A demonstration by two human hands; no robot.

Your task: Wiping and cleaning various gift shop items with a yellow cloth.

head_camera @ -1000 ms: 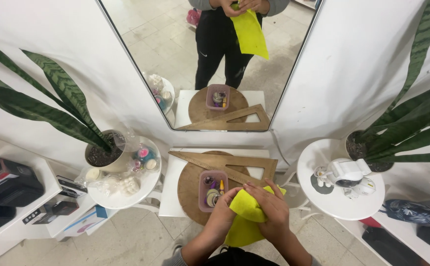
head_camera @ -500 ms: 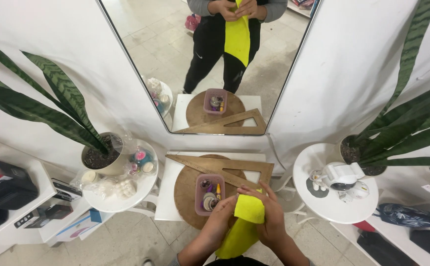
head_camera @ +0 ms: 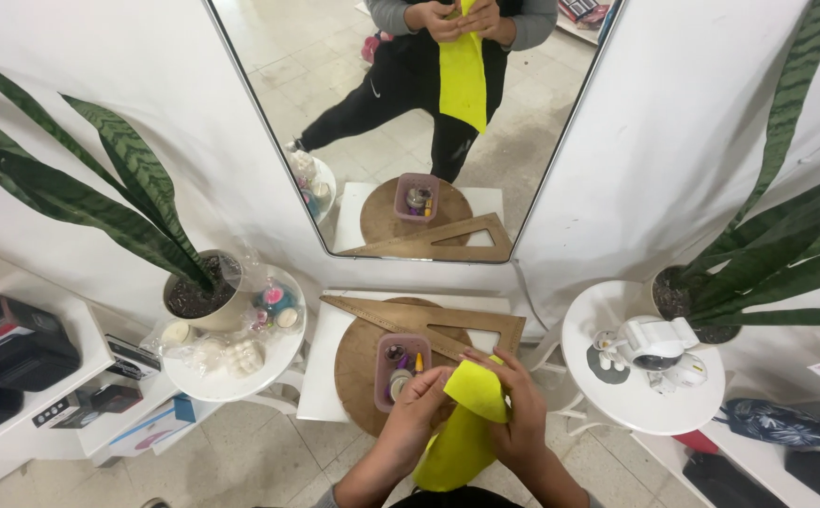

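Both my hands hold a yellow cloth (head_camera: 466, 423) in front of me, above a small white table (head_camera: 321, 376). My left hand (head_camera: 419, 406) grips its left side and my right hand (head_camera: 515, 404) pinches its upper right edge. The cloth hangs down towards my body. Under my hands lie a round wooden board (head_camera: 358, 362), a small pink box (head_camera: 399, 367) with little items in it, and a wooden triangle ruler (head_camera: 429, 322). A tall mirror (head_camera: 410, 122) on the white wall reflects me, the cloth and the table.
A potted long-leaved plant (head_camera: 194, 292) and wrapped small items stand on a round white table (head_camera: 241, 362) at the left. Another round table (head_camera: 636, 376) at the right carries a white device (head_camera: 659, 341) beside a second plant (head_camera: 767, 254). Boxes fill a low shelf (head_camera: 53, 386) at far left.
My hands have shifted the yellow cloth slightly left and up over the board, and refolded its top edge. My view has swung a little to the right.
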